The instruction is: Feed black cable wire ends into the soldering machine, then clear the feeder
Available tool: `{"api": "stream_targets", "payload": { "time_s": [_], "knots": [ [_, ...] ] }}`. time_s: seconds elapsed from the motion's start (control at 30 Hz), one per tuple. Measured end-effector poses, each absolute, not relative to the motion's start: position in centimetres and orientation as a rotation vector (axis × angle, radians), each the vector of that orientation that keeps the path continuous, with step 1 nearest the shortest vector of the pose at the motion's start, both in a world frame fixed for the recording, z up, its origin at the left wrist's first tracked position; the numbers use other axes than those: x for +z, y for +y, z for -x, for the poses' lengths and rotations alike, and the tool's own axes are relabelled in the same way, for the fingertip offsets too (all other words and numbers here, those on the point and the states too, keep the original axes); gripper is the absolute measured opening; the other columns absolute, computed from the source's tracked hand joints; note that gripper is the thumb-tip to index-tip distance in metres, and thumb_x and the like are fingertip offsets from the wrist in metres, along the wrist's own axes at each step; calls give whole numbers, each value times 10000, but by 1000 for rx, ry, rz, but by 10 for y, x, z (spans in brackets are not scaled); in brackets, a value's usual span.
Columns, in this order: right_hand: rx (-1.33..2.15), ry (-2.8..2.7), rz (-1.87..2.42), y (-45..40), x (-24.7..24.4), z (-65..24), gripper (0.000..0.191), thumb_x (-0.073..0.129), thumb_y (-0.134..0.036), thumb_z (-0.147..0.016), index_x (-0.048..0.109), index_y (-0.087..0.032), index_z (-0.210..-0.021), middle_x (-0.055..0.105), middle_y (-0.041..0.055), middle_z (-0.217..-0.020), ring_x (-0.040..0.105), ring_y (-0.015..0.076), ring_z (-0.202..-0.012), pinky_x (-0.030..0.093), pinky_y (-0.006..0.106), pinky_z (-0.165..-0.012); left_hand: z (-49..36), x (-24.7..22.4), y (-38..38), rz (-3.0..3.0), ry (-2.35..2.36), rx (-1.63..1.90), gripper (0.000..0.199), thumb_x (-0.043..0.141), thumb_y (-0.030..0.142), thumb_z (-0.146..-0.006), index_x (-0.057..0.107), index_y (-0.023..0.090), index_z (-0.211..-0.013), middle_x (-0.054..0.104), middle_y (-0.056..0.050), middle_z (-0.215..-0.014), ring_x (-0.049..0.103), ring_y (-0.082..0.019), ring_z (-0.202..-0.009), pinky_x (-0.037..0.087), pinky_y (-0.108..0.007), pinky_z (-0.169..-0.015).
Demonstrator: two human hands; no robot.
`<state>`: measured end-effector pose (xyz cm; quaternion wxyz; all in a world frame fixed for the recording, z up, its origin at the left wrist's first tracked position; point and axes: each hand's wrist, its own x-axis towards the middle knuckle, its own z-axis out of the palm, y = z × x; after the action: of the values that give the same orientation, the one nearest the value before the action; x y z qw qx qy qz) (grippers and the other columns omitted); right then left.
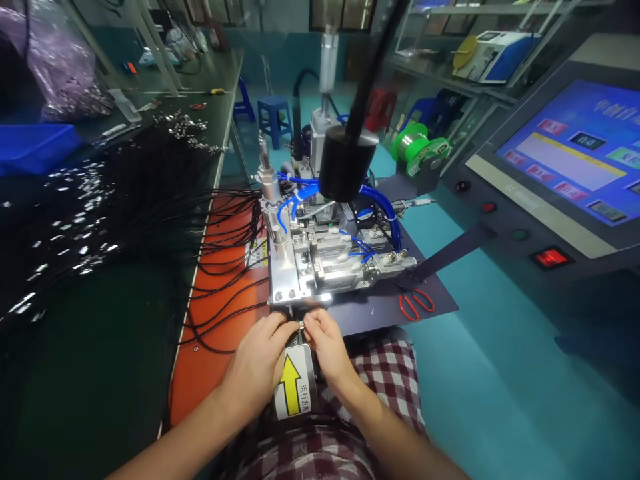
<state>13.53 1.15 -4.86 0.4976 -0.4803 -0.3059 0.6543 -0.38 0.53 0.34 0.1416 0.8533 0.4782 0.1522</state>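
Observation:
My left hand (261, 355) and my right hand (327, 343) meet at the near end of the bench-top machine (327, 263). Thumb and fingers of both are closed in a pinch. Between the fingertips shows a small silvery connector (302, 325), too small to make out in detail. Just below the hands is a white label plate (294, 383) with a yellow arrow pointing away from me. Black cables (225, 310) run from the left side of the machine across an orange-red surface. What lies under my left fingers is hidden.
A large bundle of black cables with shiny metal ends (90, 220) lies on the left table. Red-handled scissors (416, 305) rest on the machine's dark base plate. A green spool (415, 148) stands behind, and a control panel with a lit screen (575, 153) is at right.

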Motion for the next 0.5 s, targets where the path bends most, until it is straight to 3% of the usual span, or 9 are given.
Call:
{"api": "stream_targets", "payload": {
  "time_s": [0.1,0.27,0.5],
  "knots": [
    [1598,-755,1148,11,-47,-136,377,576,-533,-745,401,-212,-652,341,-85,-531,250,83,-464,200,243,-464,18,-1,-14,-2372,1525,536,353,336,92,-884,544,152,-1163,561,-115,-1105,561,-190,-1011,522,-314,-839],
    [1601,-748,1153,10,-47,-137,382,584,-544,-733,416,-211,-656,358,-80,-544,259,85,-467,205,241,-464,34,-10,-46,-2461,1769,369,428,384,201,-910,424,215,-1336,541,-104,-1249,512,-242,-1144,503,-399,-908],
    [1597,-776,1180,10,-49,-144,393,558,-574,-759,462,-199,-690,465,-56,-560,327,86,-453,260,241,-470,32,-16,-47,-2586,1839,300,447,386,249,-912,426,211,-1356,549,-98,-1292,502,-264,-1179,504,-401,-907]
  ]
}}
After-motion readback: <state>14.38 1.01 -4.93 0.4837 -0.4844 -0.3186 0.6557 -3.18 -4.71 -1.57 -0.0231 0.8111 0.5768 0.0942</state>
